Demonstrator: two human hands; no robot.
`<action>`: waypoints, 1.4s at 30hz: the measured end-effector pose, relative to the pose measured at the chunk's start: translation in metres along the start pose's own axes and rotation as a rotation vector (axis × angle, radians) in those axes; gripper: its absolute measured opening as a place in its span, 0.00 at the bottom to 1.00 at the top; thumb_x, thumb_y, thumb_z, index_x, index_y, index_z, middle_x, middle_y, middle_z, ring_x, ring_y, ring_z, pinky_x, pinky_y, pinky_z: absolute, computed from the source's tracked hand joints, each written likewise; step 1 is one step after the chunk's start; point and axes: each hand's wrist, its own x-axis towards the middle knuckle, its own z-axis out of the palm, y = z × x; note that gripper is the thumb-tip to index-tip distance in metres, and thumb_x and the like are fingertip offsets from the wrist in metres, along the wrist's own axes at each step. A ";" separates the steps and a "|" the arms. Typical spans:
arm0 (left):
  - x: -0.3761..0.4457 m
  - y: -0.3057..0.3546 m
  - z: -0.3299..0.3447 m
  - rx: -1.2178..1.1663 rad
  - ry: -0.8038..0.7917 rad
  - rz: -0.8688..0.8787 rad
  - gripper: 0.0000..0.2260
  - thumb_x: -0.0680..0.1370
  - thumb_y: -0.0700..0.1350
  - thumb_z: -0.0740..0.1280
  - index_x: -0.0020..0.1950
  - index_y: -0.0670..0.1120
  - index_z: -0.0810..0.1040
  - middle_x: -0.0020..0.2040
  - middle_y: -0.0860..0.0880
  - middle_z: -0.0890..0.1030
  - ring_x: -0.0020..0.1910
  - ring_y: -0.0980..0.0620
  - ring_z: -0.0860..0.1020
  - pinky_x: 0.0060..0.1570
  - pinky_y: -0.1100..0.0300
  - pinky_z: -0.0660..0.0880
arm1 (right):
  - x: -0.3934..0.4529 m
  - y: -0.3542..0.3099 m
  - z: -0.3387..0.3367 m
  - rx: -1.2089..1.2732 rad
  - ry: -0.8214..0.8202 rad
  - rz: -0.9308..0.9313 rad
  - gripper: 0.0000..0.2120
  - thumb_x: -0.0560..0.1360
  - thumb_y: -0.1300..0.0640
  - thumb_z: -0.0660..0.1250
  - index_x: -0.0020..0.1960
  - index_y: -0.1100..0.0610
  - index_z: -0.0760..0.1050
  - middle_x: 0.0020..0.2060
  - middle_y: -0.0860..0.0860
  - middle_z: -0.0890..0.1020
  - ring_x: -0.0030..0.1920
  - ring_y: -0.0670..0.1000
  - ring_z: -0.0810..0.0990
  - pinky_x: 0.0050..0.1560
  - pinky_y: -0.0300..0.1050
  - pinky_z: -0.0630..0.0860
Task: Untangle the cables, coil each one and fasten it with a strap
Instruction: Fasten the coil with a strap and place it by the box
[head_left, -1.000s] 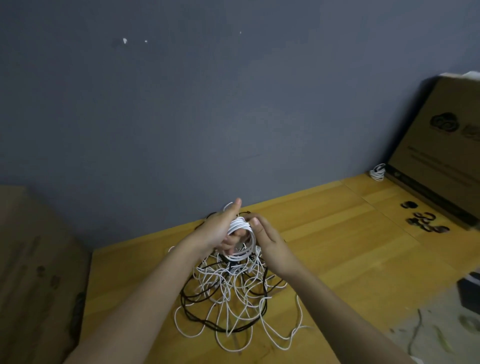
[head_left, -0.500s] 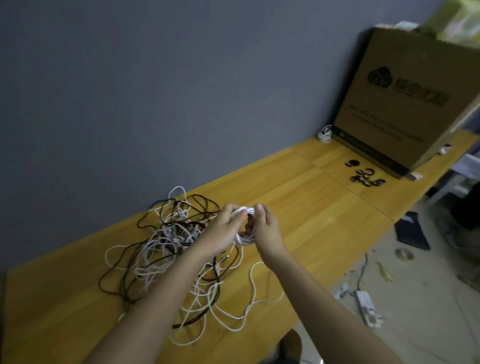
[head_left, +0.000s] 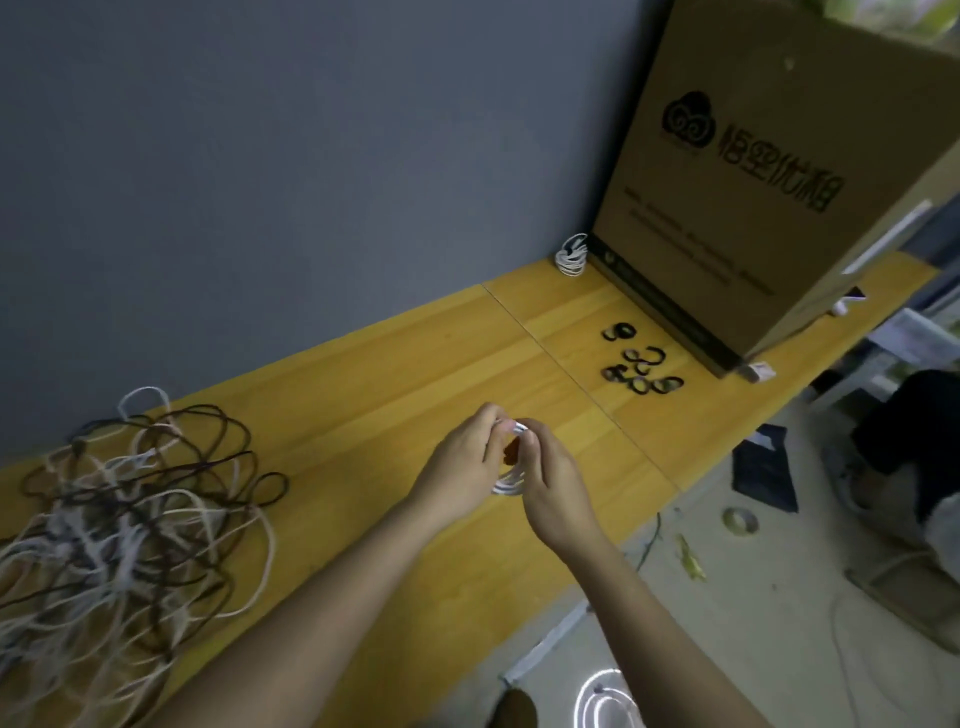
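Observation:
Both hands hold a small white coiled cable (head_left: 510, 484) above the middle of the yellow wooden table (head_left: 363, 374). My left hand (head_left: 465, 470) grips the coil from the left and my right hand (head_left: 553, 480) grips it from the right, so most of the coil is hidden between them. A tangle of white and dark cables (head_left: 119, 525) lies on the table at the left, apart from the hands. Several black straps (head_left: 641, 366) lie on the table to the right, near a cardboard box. A finished white coil (head_left: 571, 255) rests at the wall beside that box.
A large cardboard box (head_left: 769, 171) stands on the table's right end against the grey wall. Beyond the table's front edge is the floor with debris, a tape roll (head_left: 740, 521), a dark flat item (head_left: 763, 470) and a seated person's legs (head_left: 914, 447) at the far right.
The view has swung right. Both hands have carried the white coil to the right, away from the tangle, and the coil no longer trails loose cable into the pile.

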 end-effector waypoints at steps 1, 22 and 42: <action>0.014 0.009 0.012 -0.010 -0.005 -0.002 0.08 0.84 0.47 0.54 0.48 0.47 0.68 0.33 0.56 0.70 0.32 0.62 0.70 0.33 0.63 0.62 | 0.010 0.011 -0.016 0.021 -0.027 -0.005 0.14 0.83 0.49 0.48 0.60 0.48 0.71 0.45 0.48 0.79 0.42 0.42 0.76 0.39 0.33 0.70; 0.289 0.022 0.152 0.329 -0.200 -0.089 0.15 0.84 0.52 0.49 0.58 0.42 0.66 0.41 0.44 0.79 0.42 0.39 0.77 0.34 0.54 0.62 | 0.228 0.181 -0.119 0.075 0.165 0.291 0.12 0.83 0.52 0.51 0.48 0.54 0.70 0.33 0.50 0.75 0.27 0.45 0.69 0.28 0.42 0.65; 0.463 -0.051 0.279 0.275 -0.040 -0.629 0.10 0.81 0.48 0.61 0.52 0.42 0.75 0.47 0.46 0.73 0.45 0.45 0.74 0.39 0.55 0.68 | 0.376 0.341 -0.215 -0.178 -0.251 0.160 0.11 0.82 0.53 0.54 0.50 0.56 0.72 0.34 0.44 0.72 0.32 0.43 0.72 0.28 0.33 0.64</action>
